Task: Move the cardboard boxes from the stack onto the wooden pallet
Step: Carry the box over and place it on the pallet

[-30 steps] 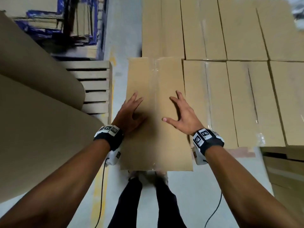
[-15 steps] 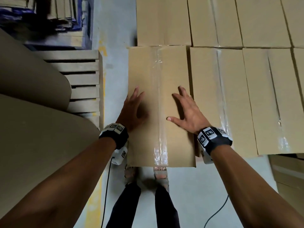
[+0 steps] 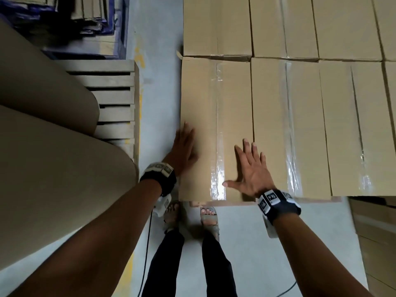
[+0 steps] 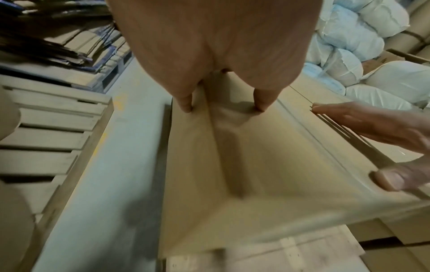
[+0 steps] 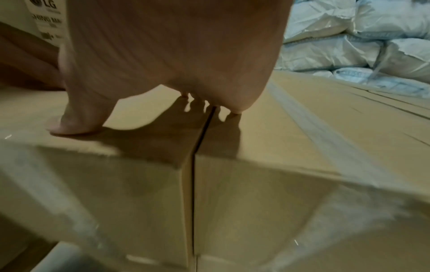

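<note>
A taped cardboard box (image 3: 214,116) lies at the left end of a row of like boxes (image 3: 321,125). A pale wooden pallet edge (image 3: 304,199) shows under their near side. My left hand (image 3: 184,148) rests flat on the box's near left part, at its left edge. My right hand (image 3: 250,170) presses down with its fingers spread, across the seam to the neighbouring box. In the left wrist view the left hand (image 4: 221,64) touches the box (image 4: 256,165) with its fingertips. In the right wrist view the thumb (image 5: 69,125) rests on the box (image 5: 104,184).
A slatted wooden pallet (image 3: 115,91) lies on the floor to the left, half covered by large brown cardboard (image 3: 42,168). Flattened cartons (image 3: 85,18) fill the far left. White sacks (image 5: 349,36) pile up behind the boxes. More cardboard (image 3: 377,232) stands at the right. My feet (image 3: 188,215) are at the pallet.
The box has slid away from me until its near end lines up with its neighbours. Both hands stayed flat on top; the right one spread and shifted to the seam.
</note>
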`<control>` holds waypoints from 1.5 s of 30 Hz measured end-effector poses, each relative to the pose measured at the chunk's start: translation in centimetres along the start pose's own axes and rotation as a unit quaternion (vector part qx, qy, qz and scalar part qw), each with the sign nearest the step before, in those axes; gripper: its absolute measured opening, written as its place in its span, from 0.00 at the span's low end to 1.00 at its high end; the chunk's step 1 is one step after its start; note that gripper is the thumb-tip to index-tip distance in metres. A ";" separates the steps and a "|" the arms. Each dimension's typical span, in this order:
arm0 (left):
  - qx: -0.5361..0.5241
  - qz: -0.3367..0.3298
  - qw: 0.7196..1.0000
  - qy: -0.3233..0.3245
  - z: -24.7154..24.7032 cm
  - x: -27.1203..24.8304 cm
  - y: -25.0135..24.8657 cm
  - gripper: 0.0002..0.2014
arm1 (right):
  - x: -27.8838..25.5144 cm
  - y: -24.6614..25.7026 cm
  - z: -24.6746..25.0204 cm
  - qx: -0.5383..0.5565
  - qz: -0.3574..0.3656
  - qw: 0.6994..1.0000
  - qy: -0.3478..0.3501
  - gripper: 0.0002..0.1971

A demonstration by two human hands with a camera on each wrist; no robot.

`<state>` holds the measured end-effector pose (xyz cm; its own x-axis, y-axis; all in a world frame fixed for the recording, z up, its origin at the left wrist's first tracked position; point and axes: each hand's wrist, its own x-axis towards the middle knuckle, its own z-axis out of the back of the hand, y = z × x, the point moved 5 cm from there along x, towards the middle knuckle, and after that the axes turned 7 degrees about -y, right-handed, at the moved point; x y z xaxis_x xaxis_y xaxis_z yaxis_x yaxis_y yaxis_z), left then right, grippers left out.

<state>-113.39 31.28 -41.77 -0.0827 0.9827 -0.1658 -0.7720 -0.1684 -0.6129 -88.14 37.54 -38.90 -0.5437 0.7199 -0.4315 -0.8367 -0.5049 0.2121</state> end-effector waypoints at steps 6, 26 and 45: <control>-0.032 0.067 0.997 0.021 -2.5 -8.3 -2.9 0.56 | -6.1 -1.9 -2.4 0.017 -0.019 0.999 0.041 0.78; -0.010 0.083 0.992 0.091 -2.4 -9.0 -2.8 0.69 | -7.1 -4.3 -4.1 0.029 0.015 0.997 -0.065 0.62; -0.024 0.163 0.986 -0.007 3.7 -17.6 -12.9 0.24 | -17.1 -3.9 4.6 0.118 -0.013 0.990 -0.076 0.26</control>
<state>-104.32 16.40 -28.07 -0.3299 0.8766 -0.3503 -0.6721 -0.4787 -0.5649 -75.92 29.41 -28.35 -0.5111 0.8031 -0.3065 -0.8323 -0.3734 0.4096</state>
